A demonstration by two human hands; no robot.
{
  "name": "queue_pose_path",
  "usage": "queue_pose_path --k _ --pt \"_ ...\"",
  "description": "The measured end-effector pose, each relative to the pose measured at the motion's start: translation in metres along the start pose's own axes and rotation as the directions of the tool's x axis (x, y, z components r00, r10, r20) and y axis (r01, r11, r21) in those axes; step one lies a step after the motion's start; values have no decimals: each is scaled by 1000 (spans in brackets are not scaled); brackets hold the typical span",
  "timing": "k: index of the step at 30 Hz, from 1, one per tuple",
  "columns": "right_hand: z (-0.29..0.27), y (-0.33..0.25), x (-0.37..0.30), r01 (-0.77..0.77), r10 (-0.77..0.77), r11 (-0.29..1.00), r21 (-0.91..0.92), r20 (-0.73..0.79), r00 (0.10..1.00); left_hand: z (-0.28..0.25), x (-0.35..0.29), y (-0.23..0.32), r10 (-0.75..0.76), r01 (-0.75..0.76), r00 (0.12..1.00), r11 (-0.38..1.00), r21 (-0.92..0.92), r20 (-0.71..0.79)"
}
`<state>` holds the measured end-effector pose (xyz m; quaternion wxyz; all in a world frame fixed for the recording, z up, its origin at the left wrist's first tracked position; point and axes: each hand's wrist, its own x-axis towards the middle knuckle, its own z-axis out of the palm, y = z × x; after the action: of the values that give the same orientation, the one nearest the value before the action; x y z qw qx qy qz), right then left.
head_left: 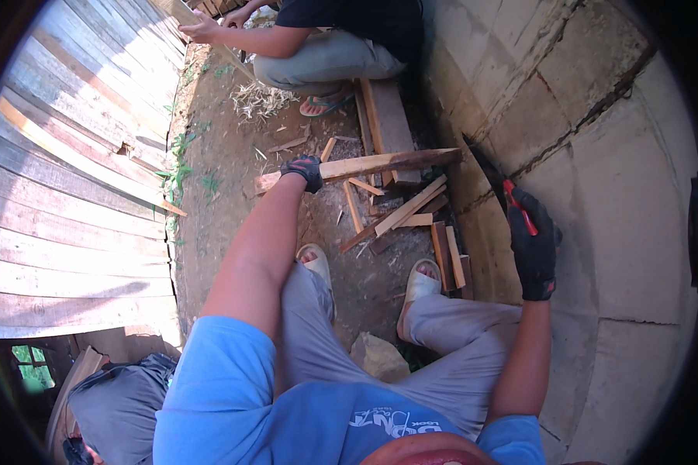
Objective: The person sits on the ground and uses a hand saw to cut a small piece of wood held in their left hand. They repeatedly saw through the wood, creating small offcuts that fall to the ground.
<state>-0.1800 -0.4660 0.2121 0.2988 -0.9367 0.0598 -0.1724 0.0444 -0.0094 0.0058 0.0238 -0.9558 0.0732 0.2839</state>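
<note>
My left hand (302, 172), in a black glove, grips a long piece of wood (388, 163) near its left end. The wood lies crosswise in front of me, its right part over a thick plank (389, 116), and its far end tapers close to the wall. My right hand (535, 244), gloved too, is closed round the red handle of what looks like a handsaw (510, 194). Its dark blade points up and away beside the wall, apart from the wood. Teeth on the blade cannot be made out.
Cut wood pieces (411, 205) lie heaped between my feet and the plank. A block wall (620, 232) rises on the right, a board wall (70, 225) on the left. Ahead, another person (341, 58) squats beside wood shavings (260, 101). A stone (380, 356) sits between my legs.
</note>
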Motion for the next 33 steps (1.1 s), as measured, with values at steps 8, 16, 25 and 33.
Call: queue_pose_path --k 8,16,25,33 --pt "0 6 0 -1 2 999 49 -36 999 -12 -9 5 -3 3 1000 1000 -3 4" --pt "-1 8 -3 -7 10 998 65 -49 999 -24 -14 4 73 -73 997 997 28 4" --pt "-6 11 2 78 -80 996 -32 -56 995 -20 -17 8 32 -32 999 998 58 -1" --pt "-6 11 0 108 -110 994 -23 -97 989 -13 -30 9 86 -77 990 994 83 -115"
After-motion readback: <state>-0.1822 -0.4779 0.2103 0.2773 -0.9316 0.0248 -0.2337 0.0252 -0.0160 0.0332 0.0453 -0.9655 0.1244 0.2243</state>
